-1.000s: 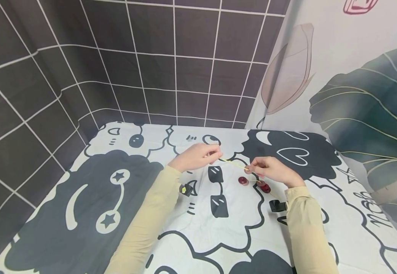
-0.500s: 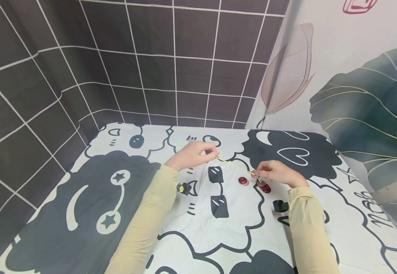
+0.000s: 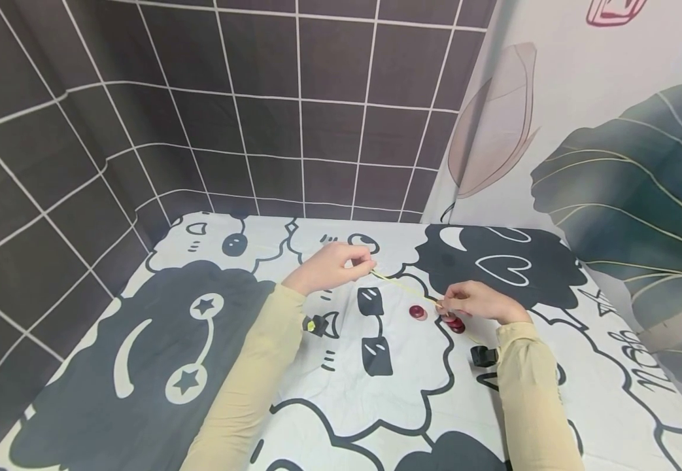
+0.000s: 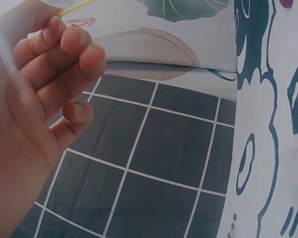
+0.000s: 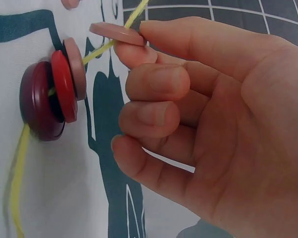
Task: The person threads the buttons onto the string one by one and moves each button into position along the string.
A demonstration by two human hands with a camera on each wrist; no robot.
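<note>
Stringing, apparently: left grip (image 3: 335,265) is pinching yellow string (image 5: 136,13), right grip (image 5: 213,114) is pinching threaded pink button (image 5: 114,32), seemingly needing sliding down to the button stack (image 5: 64,89).

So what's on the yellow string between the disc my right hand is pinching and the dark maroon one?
Past the held disc, a bare stretch of yellow string, then a pink disc and a red disc; the right wrist view shows it.
</note>
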